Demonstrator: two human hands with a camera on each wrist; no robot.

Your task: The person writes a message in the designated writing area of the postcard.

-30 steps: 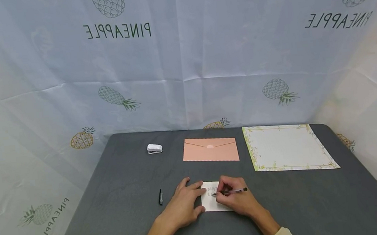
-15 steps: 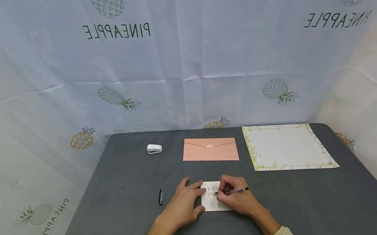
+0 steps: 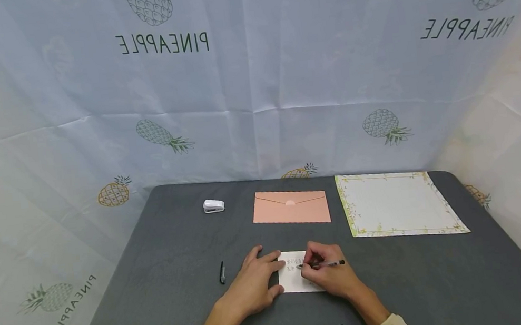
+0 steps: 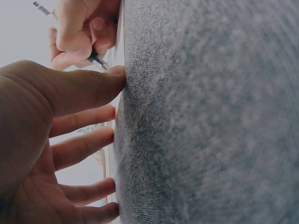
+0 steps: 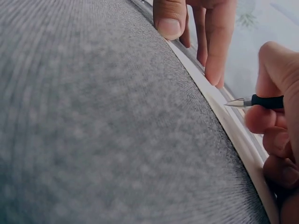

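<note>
A person's right hand (image 3: 327, 269) pinches a slim pen (image 3: 330, 263) between thumb and fingers at the lower center of the head view. The pen lies at a low slant, its point toward the left of the frame and its black end toward the right. Seen up close from the right wrist, it has a bright, cone-shaped metallic point and a black grip section. Whether the point touches the paper cannot be told.

The white paper (image 3: 294, 284), a small pale piece, lies flat between the hands at the lower center, with two short rows of dark handwritten characters, too small to read, across its upper part. The right hand covers some of its right side. The left hand (image 3: 254, 282), holding nothing, has its fingers spread, the fingertips and thumb resting along the paper's left edge.

A slender black pen cap (image 3: 222, 273) lies at lower left, near the left hand. Above the hands, at center, is a salmon-pink envelope (image 3: 291, 215) with its flap folded down. A white stapler (image 3: 213, 206) sits left of the envelope, and a large white sheet (image 3: 393, 204) bordered in yellow-green foliage lies at right. All rest on a dark gray table (image 3: 180, 255) before a pineapple-print cloth (image 3: 233, 80).
</note>
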